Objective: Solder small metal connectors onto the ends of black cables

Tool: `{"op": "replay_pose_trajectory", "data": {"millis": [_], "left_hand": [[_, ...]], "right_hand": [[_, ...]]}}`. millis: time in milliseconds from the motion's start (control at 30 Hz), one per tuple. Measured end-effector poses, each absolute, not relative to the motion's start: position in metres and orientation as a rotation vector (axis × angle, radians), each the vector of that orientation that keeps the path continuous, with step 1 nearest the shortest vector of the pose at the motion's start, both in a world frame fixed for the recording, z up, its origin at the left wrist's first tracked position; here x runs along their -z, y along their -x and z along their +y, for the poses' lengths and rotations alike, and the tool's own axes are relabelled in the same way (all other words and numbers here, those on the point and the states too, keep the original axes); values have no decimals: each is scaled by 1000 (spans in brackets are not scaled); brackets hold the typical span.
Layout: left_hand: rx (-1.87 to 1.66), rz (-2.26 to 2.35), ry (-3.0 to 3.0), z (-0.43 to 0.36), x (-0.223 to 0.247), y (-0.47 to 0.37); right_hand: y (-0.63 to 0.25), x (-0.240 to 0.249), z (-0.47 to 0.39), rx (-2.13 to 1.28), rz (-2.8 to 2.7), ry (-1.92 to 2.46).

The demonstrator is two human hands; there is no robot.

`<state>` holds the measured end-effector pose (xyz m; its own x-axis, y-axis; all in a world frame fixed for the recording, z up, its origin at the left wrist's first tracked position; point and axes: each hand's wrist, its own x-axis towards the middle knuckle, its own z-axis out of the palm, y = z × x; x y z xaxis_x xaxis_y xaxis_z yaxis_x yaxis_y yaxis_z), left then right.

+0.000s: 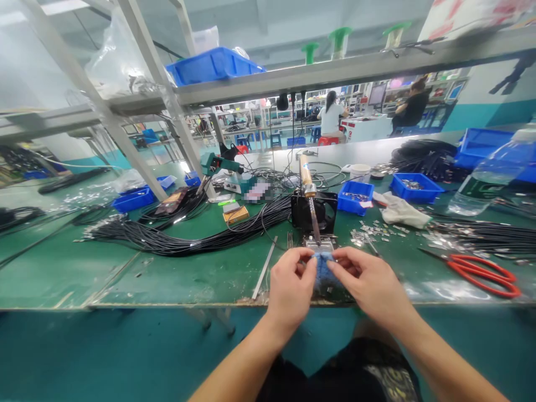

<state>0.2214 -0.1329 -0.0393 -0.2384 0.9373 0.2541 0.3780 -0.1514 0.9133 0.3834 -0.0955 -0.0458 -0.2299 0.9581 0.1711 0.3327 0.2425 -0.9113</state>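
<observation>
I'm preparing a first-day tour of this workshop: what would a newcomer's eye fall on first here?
Probably the left hand and right hand, fingertips close together at a blue pad near the bench's front edge. Just beyond them, a tan-handled soldering iron slants tip-down before a black fan. Red-handled scissors stand out to the right, and a thick bundle of black cables curves across to the left.
</observation>
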Motion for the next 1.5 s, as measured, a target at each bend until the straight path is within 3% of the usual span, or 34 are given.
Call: {"op": "replay_pose_trajectory", "data": {"millis": [1500], "left_hand": [[-1371,1613,-1529,-125,37,-218]], "right_hand": [[-381,47,-84,-985,-1745,1185]]}}
